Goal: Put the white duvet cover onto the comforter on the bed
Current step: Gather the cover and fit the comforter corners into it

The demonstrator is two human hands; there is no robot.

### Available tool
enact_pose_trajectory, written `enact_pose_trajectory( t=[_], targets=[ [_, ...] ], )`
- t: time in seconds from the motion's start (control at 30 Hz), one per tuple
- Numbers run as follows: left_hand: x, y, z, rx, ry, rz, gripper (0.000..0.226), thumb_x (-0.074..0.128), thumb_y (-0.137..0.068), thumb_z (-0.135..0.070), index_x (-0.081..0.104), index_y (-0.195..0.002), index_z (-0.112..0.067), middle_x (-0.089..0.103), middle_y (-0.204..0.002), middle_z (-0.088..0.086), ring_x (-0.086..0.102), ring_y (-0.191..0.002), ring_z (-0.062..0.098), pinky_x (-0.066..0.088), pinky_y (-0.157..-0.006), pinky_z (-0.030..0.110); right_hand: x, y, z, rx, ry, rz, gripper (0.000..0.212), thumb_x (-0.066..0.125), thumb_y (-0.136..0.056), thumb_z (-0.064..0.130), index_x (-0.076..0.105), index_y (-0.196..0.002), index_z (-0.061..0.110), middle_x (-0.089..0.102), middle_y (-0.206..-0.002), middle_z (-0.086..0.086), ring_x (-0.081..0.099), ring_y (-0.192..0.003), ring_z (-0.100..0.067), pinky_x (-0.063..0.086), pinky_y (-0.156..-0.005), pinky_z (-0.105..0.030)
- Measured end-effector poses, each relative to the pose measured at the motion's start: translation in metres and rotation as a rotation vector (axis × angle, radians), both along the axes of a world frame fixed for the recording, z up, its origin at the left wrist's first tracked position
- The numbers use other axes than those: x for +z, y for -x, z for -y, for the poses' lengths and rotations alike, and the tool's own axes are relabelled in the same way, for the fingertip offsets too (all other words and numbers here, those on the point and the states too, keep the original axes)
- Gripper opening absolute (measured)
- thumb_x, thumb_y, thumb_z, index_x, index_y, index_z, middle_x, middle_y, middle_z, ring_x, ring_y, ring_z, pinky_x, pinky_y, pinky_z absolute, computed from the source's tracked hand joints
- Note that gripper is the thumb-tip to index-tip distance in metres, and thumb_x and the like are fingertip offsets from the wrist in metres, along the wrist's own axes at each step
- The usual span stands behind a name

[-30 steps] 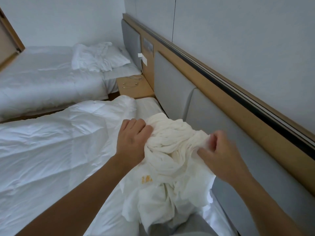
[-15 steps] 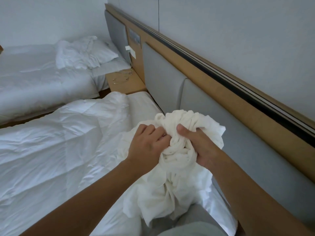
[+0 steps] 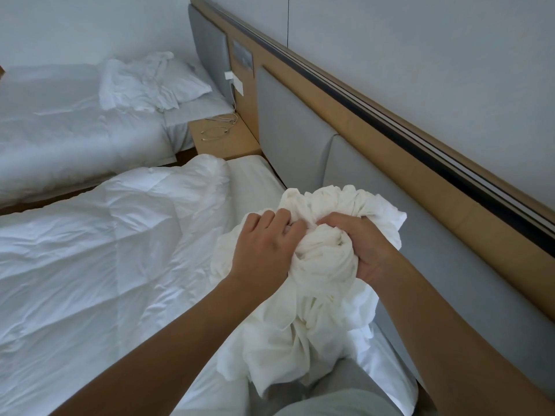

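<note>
White walls are closing in a room with two beds. At the far left a second bed with white sheets (image 3: 60,130) is standing, and the frame edge is cutting off its left part. A crumpled pile of white linen (image 3: 144,82) is lying at its pillow end; which pieces are in the pile is hard to tell. Nearer, a white quilted comforter (image 3: 105,250) is lying spread on the near bed and is running out of the frame at the left and at the bottom.

Between the beds a small light wooden nightstand (image 3: 231,142) is carrying a thin pale coiled cable (image 3: 214,133), and its ends are too small to make out.

The left hand (image 3: 264,250) is gripping a bunched white fabric duvet cover (image 3: 324,295), and its fingertips are disappearing into the folds. The cover is hanging in the air over the head end of the near bed, just beside the comforter's right edge, and its lower part is falling onto the person's pale grey trousers (image 3: 345,388). Its opening and corners are hidden inside the bundle. The right hand (image 3: 366,247) is clutching a thick twist of the same cloth. Whether the two hands are touching is not clear.

Behind them grey padded headboard panels (image 3: 294,139) are running under a wooden band (image 3: 390,157) towards the right edge.
</note>
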State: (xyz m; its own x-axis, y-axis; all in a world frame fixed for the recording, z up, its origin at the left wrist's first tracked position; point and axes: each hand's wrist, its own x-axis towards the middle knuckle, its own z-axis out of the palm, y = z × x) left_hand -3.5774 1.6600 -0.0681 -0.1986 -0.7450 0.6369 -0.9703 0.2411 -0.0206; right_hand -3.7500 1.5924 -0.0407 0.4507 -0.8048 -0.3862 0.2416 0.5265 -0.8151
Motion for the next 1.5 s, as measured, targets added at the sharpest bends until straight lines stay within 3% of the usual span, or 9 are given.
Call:
enact_pose_trajectory(
  t=[0.2,0.4,0.53,0.67,0.8,0.9,1.07,1.27,1.5],
  targets=[
    [0.002,0.006,-0.004,0.034,-0.149,-0.054,0.034,0.078,-0.070,-0.011,0.065,-0.101,-0.007,0.066,-0.105,0.011,0.059,-0.080,0.027,0.049,-0.075,0.040,-0.004,0.007,0.000,0.067,0.022,-0.047,0.024,0.060,-0.087,0.001,0.079,-0.074,0.006,0.071,-0.075,-0.013,0.072,-0.070,-0.023,0.059,-0.061,-0.031],
    [0.026,-0.029,-0.021,-0.320,-0.937,-0.626,0.107,0.086,-0.063,-0.041,0.028,-0.153,-0.040,0.044,-0.142,-0.020,0.046,-0.125,-0.001,0.040,-0.101,0.015,-0.015,0.012,-0.005,-0.019,-0.030,0.110,0.008,0.059,-0.066,0.006,0.064,-0.061,0.007,0.051,-0.055,-0.005,0.054,-0.051,-0.016,0.049,-0.052,-0.025],
    [0.045,-0.045,-0.015,-0.395,-0.992,-1.391,0.054,0.086,-0.074,-0.019,0.071,-0.126,-0.025,0.073,-0.122,0.002,0.068,-0.111,0.013,0.053,-0.092,0.022,-0.014,0.010,-0.008,-0.024,-0.010,0.136,0.009,0.058,-0.069,0.005,0.066,-0.067,0.006,0.057,-0.059,-0.005,0.060,-0.056,-0.017,0.053,-0.055,-0.027],
    [0.054,-0.034,-0.006,-0.245,-0.718,-1.520,0.020,0.083,-0.067,-0.022,0.081,-0.086,-0.018,0.078,-0.091,0.005,0.072,-0.086,0.012,0.054,-0.079,0.023,-0.014,0.004,-0.007,-0.001,0.004,0.125,0.007,0.058,-0.068,0.004,0.063,-0.072,0.005,0.057,-0.061,-0.005,0.059,-0.059,-0.019,0.053,-0.057,-0.028],
    [0.064,-0.035,-0.002,-0.383,-0.803,-1.712,0.011,0.074,-0.079,-0.006,0.075,-0.082,-0.017,0.072,-0.085,0.005,0.069,-0.075,0.015,0.058,-0.073,0.025,-0.012,0.004,-0.006,0.017,0.003,0.142,0.012,0.054,-0.067,0.006,0.066,-0.064,0.008,0.058,-0.059,-0.004,0.061,-0.055,-0.018,0.052,-0.053,-0.027],
    [0.067,-0.026,0.001,-0.348,-0.838,-1.672,0.019,0.066,-0.092,-0.004,0.075,-0.086,-0.019,0.068,-0.082,0.002,0.064,-0.070,0.014,0.057,-0.068,0.026,-0.012,0.006,-0.003,0.018,-0.016,0.086,0.007,0.059,-0.065,0.010,0.066,-0.069,0.010,0.059,-0.068,-0.007,0.061,-0.065,-0.024,0.052,-0.062,-0.029],
    [0.072,-0.015,0.012,-0.096,-0.675,-0.751,0.012,0.075,-0.090,-0.035,0.068,-0.081,-0.035,0.062,-0.086,-0.009,0.058,-0.075,0.006,0.047,-0.070,0.021,-0.009,0.006,-0.003,0.045,-0.050,0.057,0.021,0.073,-0.073,0.018,0.079,-0.090,0.009,0.073,-0.092,-0.015,0.073,-0.085,-0.031,0.060,-0.070,-0.037],
    [0.083,-0.028,0.020,-0.130,-0.674,-1.359,0.022,0.057,-0.103,-0.017,0.063,-0.081,-0.018,0.061,-0.082,0.002,0.052,-0.084,0.021,0.042,-0.081,0.034,-0.010,0.008,-0.007,0.063,-0.053,0.049,0.067,0.084,-0.065,0.022,0.067,-0.127,0.002,0.067,-0.127,-0.023,0.067,-0.114,-0.041,0.059,-0.087,-0.049],
    [0.070,-0.032,0.016,-0.109,-0.708,-1.298,0.017,0.057,-0.103,-0.016,0.062,-0.087,-0.020,0.070,-0.082,0.001,0.060,-0.082,0.020,0.046,-0.078,0.034,-0.020,0.010,-0.017,0.038,-0.066,0.148,0.058,0.079,-0.059,0.014,0.071,-0.115,-0.003,0.071,-0.113,-0.022,0.071,-0.099,-0.037,0.060,-0.076,-0.044]
  ],
)
